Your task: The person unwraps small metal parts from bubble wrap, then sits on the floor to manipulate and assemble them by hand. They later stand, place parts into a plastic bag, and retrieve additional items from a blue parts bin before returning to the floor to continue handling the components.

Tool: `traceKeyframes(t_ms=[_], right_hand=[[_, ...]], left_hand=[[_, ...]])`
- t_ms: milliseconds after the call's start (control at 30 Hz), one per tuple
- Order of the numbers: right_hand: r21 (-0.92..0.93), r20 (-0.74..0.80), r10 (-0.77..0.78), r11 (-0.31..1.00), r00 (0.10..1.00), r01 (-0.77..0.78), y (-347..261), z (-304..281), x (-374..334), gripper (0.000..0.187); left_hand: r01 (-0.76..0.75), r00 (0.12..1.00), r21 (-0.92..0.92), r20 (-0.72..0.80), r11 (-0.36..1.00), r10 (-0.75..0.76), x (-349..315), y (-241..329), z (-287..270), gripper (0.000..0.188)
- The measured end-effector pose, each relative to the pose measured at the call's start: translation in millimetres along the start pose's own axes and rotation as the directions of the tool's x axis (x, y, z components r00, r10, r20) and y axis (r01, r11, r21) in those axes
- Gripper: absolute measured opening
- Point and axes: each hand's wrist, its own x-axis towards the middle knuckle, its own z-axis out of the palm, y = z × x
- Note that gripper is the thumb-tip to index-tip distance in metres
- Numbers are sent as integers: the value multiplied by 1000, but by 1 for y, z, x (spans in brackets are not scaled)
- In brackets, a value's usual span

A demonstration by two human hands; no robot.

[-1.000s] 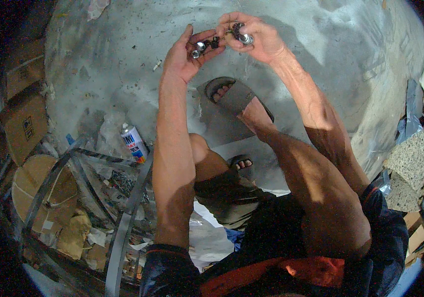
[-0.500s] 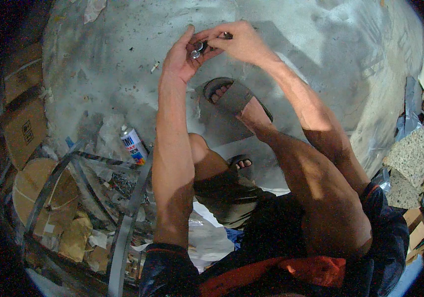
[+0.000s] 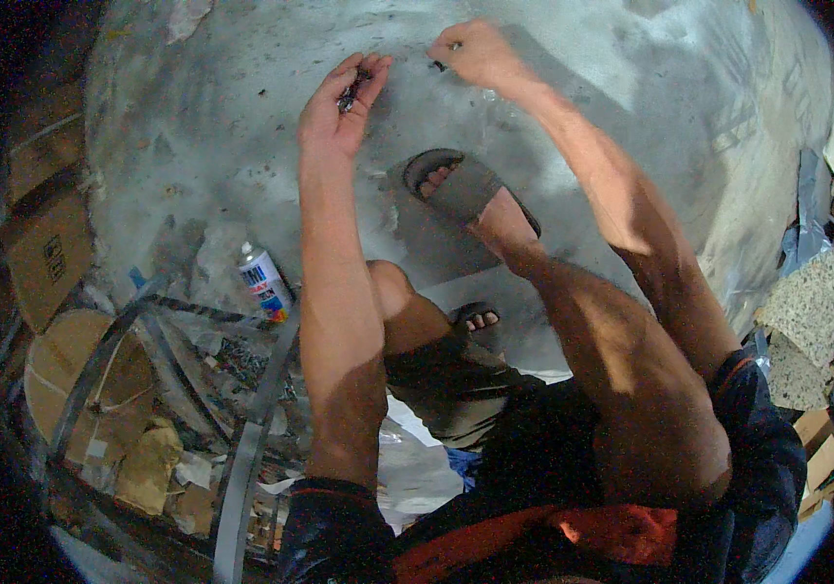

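Hardware (image 3: 349, 95) sits within left hand (image 3: 330, 117), grip half-curled; right hand (image 3: 483, 55), grip closed, pinches dark piece (image 3: 438, 66).

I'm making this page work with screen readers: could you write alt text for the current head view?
A person's left hand holds small dark and shiny parts over a grey floor, while the right hand, apart from it, grips a small dark piece. Below are sandalled feet and, at left, a spray can near a dark frame.

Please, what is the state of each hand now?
Left hand: partly curled, holding small dark shiny parts.
Right hand: closed on a small dark piece, mostly hidden.
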Motion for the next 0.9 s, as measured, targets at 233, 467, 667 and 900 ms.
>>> traceKeyframes(t_ms=[233, 467, 667, 900], right_hand=[[-570, 4, -22, 821, 1000, 20, 6, 37, 3, 20], [312, 249, -10, 947, 969, -71, 17, 9, 2, 23], [902, 274, -74, 365, 959, -230, -14, 2, -28, 28], [412, 41, -173, 900, 984, 141, -72, 12, -36, 26]], left_hand=[[-29, 998, 35, 59, 999, 27, -13, 10, -5, 23], [36, 998, -34, 51, 999, -35, -20, 14, -8, 24], [-27, 997, -83, 69, 996, 33, -29, 16, 8, 41], [-76, 995, -46, 62, 996, 79, -37, 15, 32, 64]])
